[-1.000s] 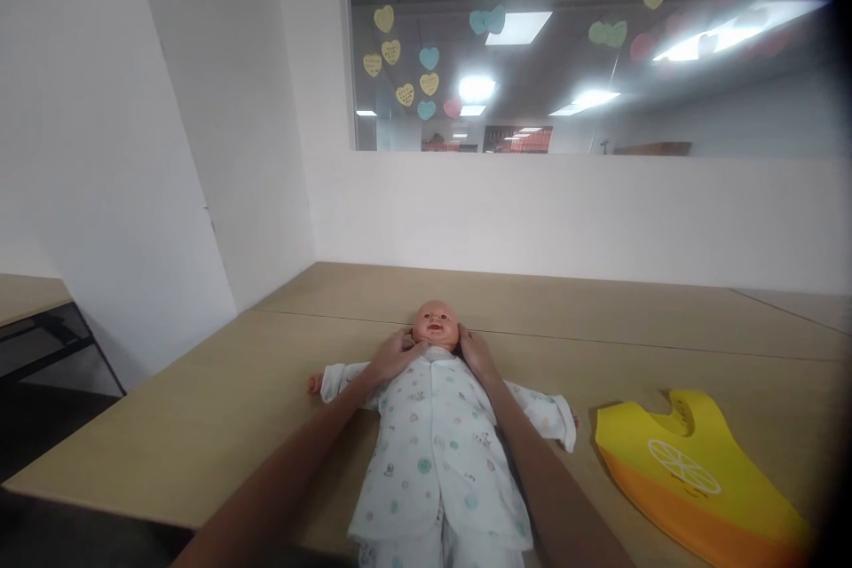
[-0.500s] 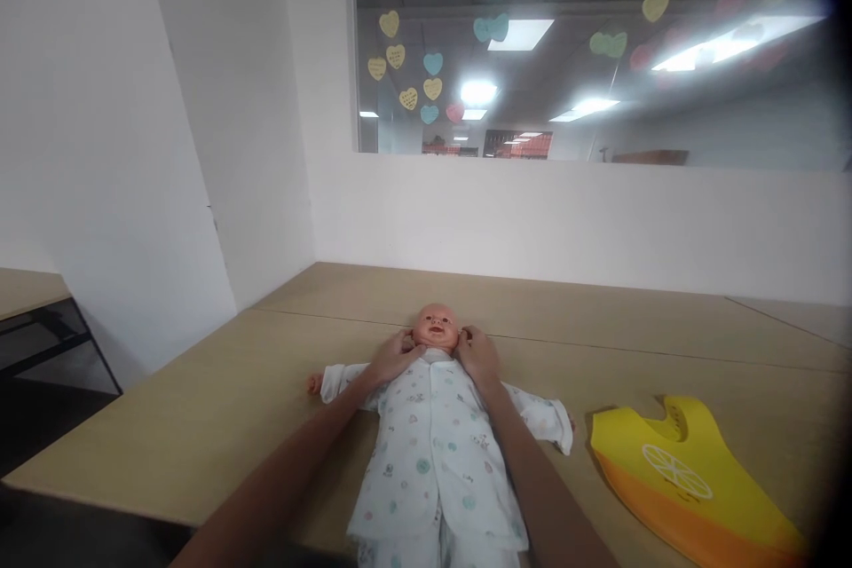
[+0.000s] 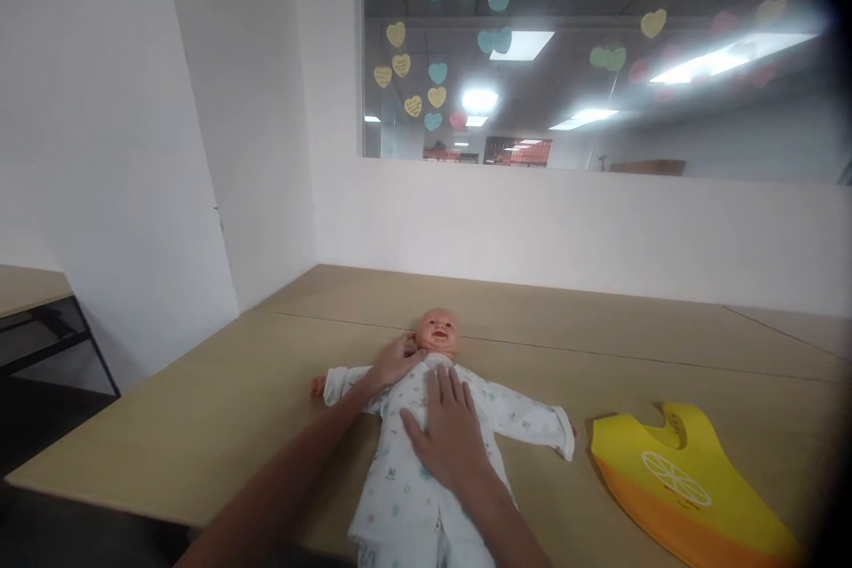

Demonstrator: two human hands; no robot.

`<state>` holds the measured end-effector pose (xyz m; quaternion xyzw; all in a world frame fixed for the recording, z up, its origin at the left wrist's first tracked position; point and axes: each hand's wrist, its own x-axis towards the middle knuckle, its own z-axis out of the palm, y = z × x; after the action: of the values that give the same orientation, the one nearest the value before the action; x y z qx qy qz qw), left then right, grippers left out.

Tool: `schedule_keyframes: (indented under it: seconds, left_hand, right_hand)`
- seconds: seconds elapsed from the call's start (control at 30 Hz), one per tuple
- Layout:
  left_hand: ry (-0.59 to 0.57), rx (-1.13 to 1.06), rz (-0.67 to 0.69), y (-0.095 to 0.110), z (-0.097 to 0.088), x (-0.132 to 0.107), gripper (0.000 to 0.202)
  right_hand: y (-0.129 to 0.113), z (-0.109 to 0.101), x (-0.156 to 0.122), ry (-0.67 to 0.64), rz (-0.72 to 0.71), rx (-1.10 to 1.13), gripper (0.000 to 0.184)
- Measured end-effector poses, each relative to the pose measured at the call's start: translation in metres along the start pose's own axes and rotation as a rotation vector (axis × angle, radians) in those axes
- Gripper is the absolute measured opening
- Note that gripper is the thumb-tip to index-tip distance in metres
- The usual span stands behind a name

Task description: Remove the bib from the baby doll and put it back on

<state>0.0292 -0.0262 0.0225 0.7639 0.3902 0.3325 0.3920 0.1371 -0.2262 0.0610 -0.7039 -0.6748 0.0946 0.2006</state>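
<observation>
A baby doll [image 3: 437, 335] lies on its back on the table, its arms spread out. It wears a white pajama top [image 3: 399, 470] with small printed figures, over white pants. My left hand [image 3: 398, 361] is closed at the doll's neck and collar, the thumb on the collar and the fingers bent beside the head. My right hand [image 3: 453, 435] lies flat on the doll's chest, fingers stretched and thumb apart, holding nothing. To the right of the doll rests a yellow and orange bib [image 3: 685, 470] with a white citrus-slice print.
The wooden table [image 3: 219, 426] meets a white wall [image 3: 565, 231] at the back. Above it is a window [image 3: 559, 98] with heart-shaped notes. Another table [image 3: 30, 291] stands at the far left. The front edge runs near my left forearm.
My right hand has left the side of the doll's neck and come down onto its chest, fingers spread out. My left hand stays at the neck. The view has tilted slightly upward.
</observation>
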Motion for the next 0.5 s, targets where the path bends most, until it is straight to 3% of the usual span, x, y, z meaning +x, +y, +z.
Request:
schedule_keyframes:
  seconds: [0.5]
  left_hand:
    - [0.012,0.026,0.03,-0.004,0.0,0.002,0.067]
  right_hand:
    - [0.008,-0.008,-0.01,-0.032,-0.058,-0.093,0.077]
